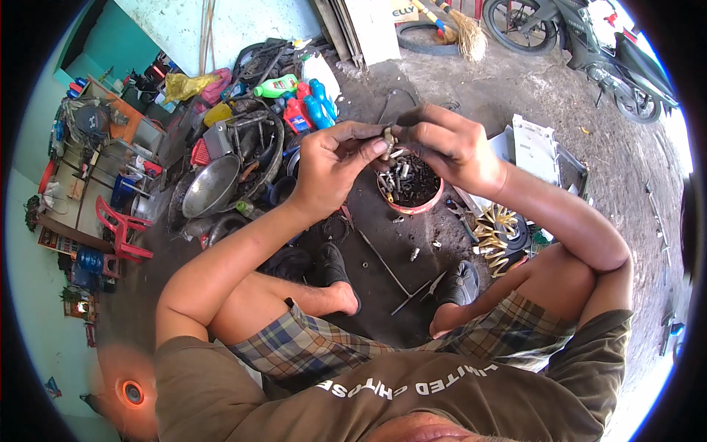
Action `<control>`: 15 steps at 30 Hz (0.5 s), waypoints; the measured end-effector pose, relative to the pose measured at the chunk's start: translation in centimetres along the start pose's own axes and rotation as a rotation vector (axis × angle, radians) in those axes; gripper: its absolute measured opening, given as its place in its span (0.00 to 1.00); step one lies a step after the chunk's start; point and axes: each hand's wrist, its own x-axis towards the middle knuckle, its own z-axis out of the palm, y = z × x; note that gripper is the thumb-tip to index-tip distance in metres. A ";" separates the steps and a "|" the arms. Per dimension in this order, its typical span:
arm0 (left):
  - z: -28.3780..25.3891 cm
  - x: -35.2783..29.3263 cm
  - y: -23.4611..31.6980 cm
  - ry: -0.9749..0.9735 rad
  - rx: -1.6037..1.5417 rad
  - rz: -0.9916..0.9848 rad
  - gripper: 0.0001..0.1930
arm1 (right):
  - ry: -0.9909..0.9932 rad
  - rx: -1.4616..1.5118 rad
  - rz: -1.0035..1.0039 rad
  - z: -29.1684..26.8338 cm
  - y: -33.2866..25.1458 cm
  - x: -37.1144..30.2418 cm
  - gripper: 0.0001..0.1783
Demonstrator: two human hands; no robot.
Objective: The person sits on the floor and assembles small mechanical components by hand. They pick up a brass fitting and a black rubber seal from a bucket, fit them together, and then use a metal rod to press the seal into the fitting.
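Note:
Both hands are raised in front of me and meet over a round tub [411, 209] filled with small dark bolts and metal bits. My left hand [331, 162] pinches a small dull metal part [388, 143] between thumb and forefinger. From the other side, the closed fingers of my right hand [453, 151] reach the same part. The exact kind of the part is too small to tell, and fingertips cover some of it. Below the tub, a T-handle wrench [401, 291] lies on the ground between my feet, near a few loose small metal pieces [414, 254].
Bottles [297, 116], a metal bowl [211, 186] and old tyres crowd the left. Pliers [462, 221] and a gold-coloured spoked part [497, 230] lie at right. A red plastic chair [121, 228] stands far left, a motorbike [604, 51] at the far right, a broom [471, 37] nearby.

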 end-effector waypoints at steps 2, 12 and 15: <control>0.2 0.0 0.4 0.000 0.003 0.018 0.10 | -0.024 -0.053 -0.118 -0.4 0.1 0.2 0.12; -1.1 0.9 1.4 -0.039 0.739 0.675 0.11 | -0.151 0.934 0.953 0.4 -1.0 0.5 0.19; -1.2 0.8 0.9 -0.045 0.718 0.645 0.12 | -0.177 0.820 0.929 0.6 -1.0 0.4 0.24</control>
